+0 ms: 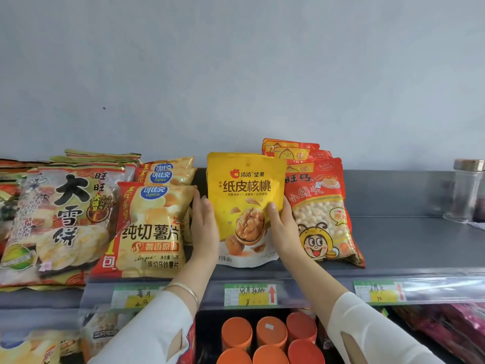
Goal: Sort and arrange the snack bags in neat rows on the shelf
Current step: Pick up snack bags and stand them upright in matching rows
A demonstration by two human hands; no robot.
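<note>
A yellow walnut bag (246,190) stands upright on the grey shelf (409,245), between a row of potato chip bags (152,227) and a row of red small-bun bags (321,214). My left hand (204,227) holds the walnut bag's left edge, thumb on its front. My right hand (282,227) grips its right edge, thumb across the front. Large rice cracker bags (57,222) lean at the far left.
A clear glass jar (465,190) with a metal lid stands at the shelf's far right, with bare shelf between it and the red bags. Price labels (250,294) run along the shelf's front rail. Orange-lidded tubs (270,337) fill the shelf below.
</note>
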